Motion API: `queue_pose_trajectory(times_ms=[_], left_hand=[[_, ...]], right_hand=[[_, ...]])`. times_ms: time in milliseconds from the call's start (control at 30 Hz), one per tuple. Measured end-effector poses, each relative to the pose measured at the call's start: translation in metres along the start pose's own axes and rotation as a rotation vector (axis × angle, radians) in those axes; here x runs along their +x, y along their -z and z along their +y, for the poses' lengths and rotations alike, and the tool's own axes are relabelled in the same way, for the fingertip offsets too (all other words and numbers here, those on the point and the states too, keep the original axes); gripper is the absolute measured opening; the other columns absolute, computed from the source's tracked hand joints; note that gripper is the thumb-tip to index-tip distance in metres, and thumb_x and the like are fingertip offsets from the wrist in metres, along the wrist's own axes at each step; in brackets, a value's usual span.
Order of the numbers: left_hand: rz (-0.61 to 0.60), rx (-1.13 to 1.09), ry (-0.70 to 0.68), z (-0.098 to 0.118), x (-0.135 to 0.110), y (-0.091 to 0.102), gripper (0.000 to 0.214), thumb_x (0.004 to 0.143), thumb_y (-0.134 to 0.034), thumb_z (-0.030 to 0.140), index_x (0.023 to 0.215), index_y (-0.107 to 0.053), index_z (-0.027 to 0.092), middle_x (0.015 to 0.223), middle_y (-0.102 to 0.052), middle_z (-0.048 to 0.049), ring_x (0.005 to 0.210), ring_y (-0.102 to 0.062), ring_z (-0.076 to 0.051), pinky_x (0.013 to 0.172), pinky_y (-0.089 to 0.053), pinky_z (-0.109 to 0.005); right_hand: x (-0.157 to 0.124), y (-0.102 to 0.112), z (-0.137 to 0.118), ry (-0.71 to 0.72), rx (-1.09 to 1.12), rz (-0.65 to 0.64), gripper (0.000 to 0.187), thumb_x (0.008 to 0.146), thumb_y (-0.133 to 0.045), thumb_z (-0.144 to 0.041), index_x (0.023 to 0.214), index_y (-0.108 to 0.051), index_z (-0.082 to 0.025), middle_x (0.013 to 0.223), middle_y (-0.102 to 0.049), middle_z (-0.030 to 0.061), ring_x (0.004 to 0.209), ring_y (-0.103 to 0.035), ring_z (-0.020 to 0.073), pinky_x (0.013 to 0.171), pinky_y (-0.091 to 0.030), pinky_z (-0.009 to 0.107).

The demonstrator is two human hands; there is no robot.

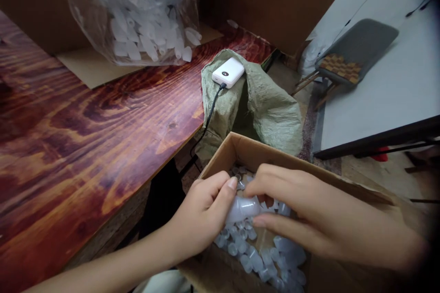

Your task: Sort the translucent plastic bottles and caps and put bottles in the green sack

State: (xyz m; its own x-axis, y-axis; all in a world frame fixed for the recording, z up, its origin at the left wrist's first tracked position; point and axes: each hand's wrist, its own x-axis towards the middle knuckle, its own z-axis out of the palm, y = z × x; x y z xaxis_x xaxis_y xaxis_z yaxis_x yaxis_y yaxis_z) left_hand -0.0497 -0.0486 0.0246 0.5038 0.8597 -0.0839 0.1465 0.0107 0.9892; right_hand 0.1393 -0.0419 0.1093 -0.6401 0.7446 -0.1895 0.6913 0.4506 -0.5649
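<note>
A small translucent plastic bottle (pixel 244 208) lies sideways between my hands, above an open cardboard box. My left hand (pixel 208 208) is closed around its left end, thumb on top, hiding that part. At the other end, my right hand (pixel 292 197) has its thumb below the bottle and its curled fingers above, the fingertips at its sides. Beneath both hands, many loose translucent plastic pieces (pixel 254 256), small and cup-like, lie in the cardboard box (pixel 268 153).
On the left stands a wood-grain table (pixel 137 123) with a clear bag (pixel 92 32) of white pointed plastic pieces. A white power bank (pixel 228 72) with a black cable rests on a green woven sack (pixel 271 100) at the table edge. A grey chair (pixel 367 46) stands behind, right.
</note>
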Motion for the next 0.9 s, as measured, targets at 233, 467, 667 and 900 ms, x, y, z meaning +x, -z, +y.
queue_pose_trajectory(times_ms=[233,467,667,900], left_hand=[[0.005,-0.009,0.004,0.001,0.001,-0.001,0.04,0.099,-0.036,0.04,0.065,-0.04,0.018,0.061,-0.037,0.0052,0.055,-0.036,-0.009,0.052,-0.029,-0.023],[0.038,-0.048,0.013,0.001,0.001,-0.001,0.041,0.099,-0.036,0.042,0.065,-0.041,0.018,0.06,-0.039,0.0051,0.056,-0.038,-0.009,0.052,-0.031,-0.022],[0.029,-0.104,0.019,0.002,0.002,0.001,0.039,0.098,-0.037,0.041,0.067,-0.043,0.018,0.063,-0.041,0.0045,0.058,-0.039,-0.01,0.053,-0.032,-0.022],[0.083,-0.023,0.014,-0.004,0.001,-0.001,0.041,0.099,-0.034,0.043,0.067,-0.041,0.019,0.063,-0.041,0.0046,0.058,-0.039,-0.01,0.054,-0.031,-0.023]], right_hand=[[-0.002,-0.002,0.002,-0.072,0.057,-0.047,0.025,0.091,-0.06,-0.042,0.104,-0.06,-0.021,0.1,-0.063,0.0002,0.091,-0.058,0.0146,0.076,-0.041,0.025],[0.002,-0.011,-0.001,-0.082,0.049,-0.11,0.031,0.095,-0.053,-0.042,0.077,-0.057,-0.017,0.077,-0.06,-0.0006,0.072,-0.054,0.0135,0.064,-0.037,0.026],[0.002,-0.01,0.0,-0.032,0.093,0.039,0.026,0.089,-0.064,-0.041,0.104,-0.059,-0.021,0.099,-0.062,-0.0001,0.09,-0.056,0.0137,0.076,-0.041,0.024],[0.007,-0.027,-0.001,-0.132,-0.127,0.072,0.034,0.099,-0.04,-0.038,0.077,-0.055,-0.016,0.074,-0.058,0.0022,0.067,-0.053,0.0148,0.062,-0.034,0.028]])
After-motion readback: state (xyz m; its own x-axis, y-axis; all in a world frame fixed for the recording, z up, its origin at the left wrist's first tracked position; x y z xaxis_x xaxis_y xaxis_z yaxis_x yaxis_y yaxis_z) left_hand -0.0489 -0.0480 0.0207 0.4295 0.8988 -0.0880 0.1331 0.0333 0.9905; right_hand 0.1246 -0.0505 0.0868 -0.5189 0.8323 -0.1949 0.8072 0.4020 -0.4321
